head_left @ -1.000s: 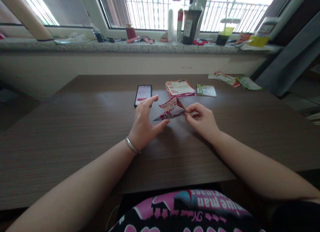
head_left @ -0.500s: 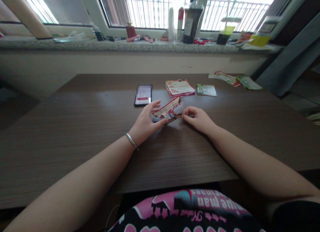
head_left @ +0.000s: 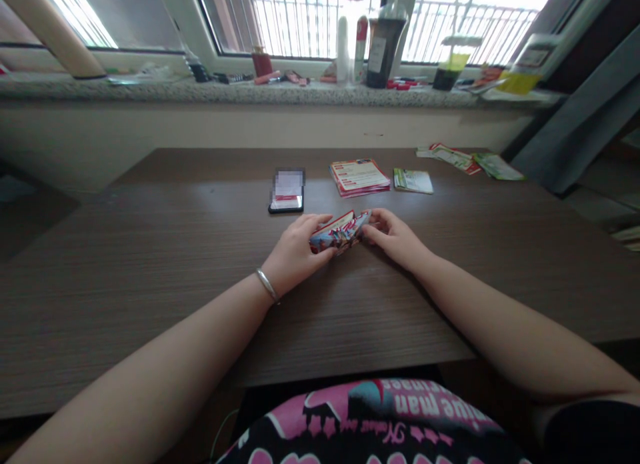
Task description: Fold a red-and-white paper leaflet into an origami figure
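Observation:
My left hand (head_left: 301,249) is closed round the left end of a small, shiny, colourful packet (head_left: 336,237), its thumb along the near side and its fingers behind. A cream card with a red edge (head_left: 340,220) shows along the packet's upper side; whether it sits inside or behind the packet I cannot tell. At the right end, my right hand (head_left: 393,234) pinches the packet between thumb and curled fingers. Both hands are low over the brown table (head_left: 200,251). The packet's underside is hidden.
Beyond the hands lie a phone (head_left: 287,192), a stack of red-edged cards (head_left: 361,177) and a smaller green-and-white stack (head_left: 413,181). Loose printed packets (head_left: 453,157) are at the back right. Bottles and small items line the stone windowsill (head_left: 300,96).
The red-edged card stood higher and now shows less above the packet. More of the packet's printed front is visible. My left hand's fingers have come down and closed in around it.

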The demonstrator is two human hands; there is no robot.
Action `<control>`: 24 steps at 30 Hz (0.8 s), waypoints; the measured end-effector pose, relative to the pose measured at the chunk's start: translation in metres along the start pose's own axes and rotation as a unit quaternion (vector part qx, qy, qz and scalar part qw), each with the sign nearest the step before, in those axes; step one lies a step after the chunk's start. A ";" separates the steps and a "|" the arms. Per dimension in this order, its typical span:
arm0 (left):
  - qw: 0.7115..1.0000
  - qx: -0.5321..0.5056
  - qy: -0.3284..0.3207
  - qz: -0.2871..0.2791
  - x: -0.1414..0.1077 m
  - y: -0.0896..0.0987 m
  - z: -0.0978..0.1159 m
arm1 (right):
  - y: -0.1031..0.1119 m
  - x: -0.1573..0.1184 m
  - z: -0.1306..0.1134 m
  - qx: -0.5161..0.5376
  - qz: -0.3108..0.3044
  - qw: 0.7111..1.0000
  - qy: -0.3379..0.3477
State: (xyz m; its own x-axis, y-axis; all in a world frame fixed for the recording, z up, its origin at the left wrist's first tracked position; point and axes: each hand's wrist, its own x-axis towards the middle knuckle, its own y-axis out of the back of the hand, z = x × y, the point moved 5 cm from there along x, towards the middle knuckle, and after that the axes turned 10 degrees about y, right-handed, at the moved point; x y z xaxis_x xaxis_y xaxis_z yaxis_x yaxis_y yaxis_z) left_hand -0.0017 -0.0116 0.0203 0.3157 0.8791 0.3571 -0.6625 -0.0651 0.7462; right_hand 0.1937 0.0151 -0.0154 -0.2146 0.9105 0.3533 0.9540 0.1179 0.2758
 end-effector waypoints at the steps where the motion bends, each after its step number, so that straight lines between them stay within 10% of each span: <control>1: 1.000 0.004 -0.003 -0.003 0.000 -0.001 0.001 | -0.001 0.000 0.001 0.026 0.005 1.000 -0.014; 12: 0.999 0.026 -0.033 -0.016 -0.008 -0.006 0.006 | -0.004 -0.004 0.002 0.132 0.032 0.985 -0.108; 24: 0.996 0.020 0.055 -0.062 0.000 -0.001 -0.005 | 0.007 0.000 0.009 -0.060 -0.030 0.995 -0.077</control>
State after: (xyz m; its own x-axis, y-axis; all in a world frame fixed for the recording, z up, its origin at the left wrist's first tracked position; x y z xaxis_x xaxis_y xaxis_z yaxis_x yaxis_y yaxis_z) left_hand -0.0049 -0.0092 0.0164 0.3151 0.9281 0.1985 -0.5943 0.0299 0.8037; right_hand 0.2023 0.0193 -0.0213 -0.2268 0.9544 0.1942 0.9066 0.1341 0.4000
